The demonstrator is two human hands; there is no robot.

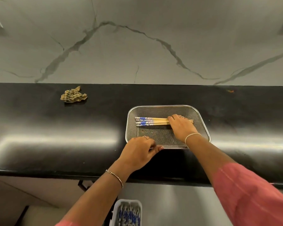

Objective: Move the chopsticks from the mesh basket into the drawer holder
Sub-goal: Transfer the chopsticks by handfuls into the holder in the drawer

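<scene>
A steel mesh basket (201, 121) stands on the black counter. Several wooden chopsticks (151, 122) with blue-and-white patterned ends lie side by side in its far half, patterned ends to the left. My right hand (180, 126) rests flat over their plain ends inside the basket, fingers curled onto them. My left hand (138, 151) pinches the basket's near left rim. Below the counter edge, a white drawer holder (128, 202) shows at the bottom of the view, with more blue-patterned chopsticks inside.
A crumpled yellow checked cloth (73, 95) lies on the black counter (55, 128) to the far left. A grey veined wall (137, 46) rises behind the counter. Cabinet fronts sit below the counter's near edge.
</scene>
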